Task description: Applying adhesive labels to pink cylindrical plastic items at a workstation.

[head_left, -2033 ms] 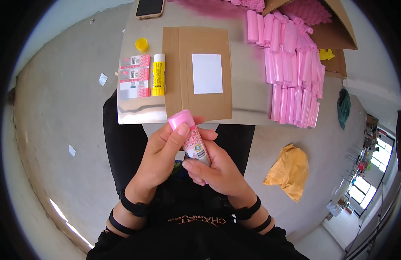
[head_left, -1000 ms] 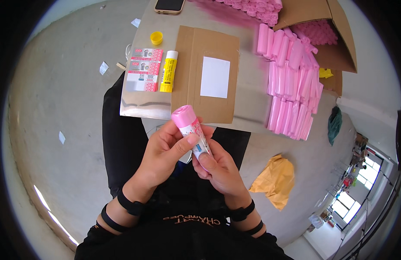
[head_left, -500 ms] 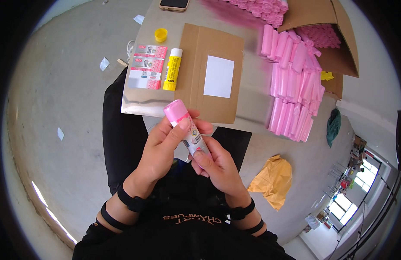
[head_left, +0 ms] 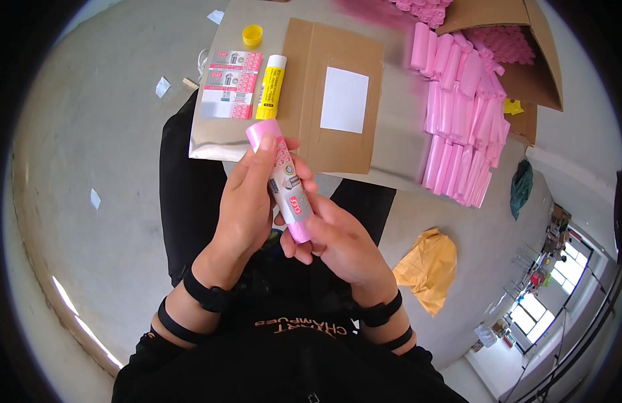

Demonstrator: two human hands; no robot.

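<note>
The left hand (head_left: 247, 201) is wrapped around the upper part of a pink plastic tube with a printed label (head_left: 284, 181), its forefinger stretched up onto the tube's capped top, while the right hand (head_left: 338, 245) pinches the tube's lower end between thumb and fingers. The tube is held over the person's lap, tilted with its top leaning away and to the left. Compared with a second ago it sits a little lower and closer to the body, and the left forefinger now rests on the top rather than beside it (the label seems pressed down, though its edges are too small to judge).

Just beyond the hands lies a silvery sheet (head_left: 207, 144) carrying a small stack of pink-and-white printed labels (head_left: 230, 84) and a yellow glue stick (head_left: 271, 87), with its yellow cap (head_left: 252, 34) farther off. To the right of these is a flat brown cardboard piece with a white rectangle (head_left: 338, 101). Farther right, rows of plain pink tubes (head_left: 458, 127) lie beside an open cardboard box (head_left: 525, 60).
</note>
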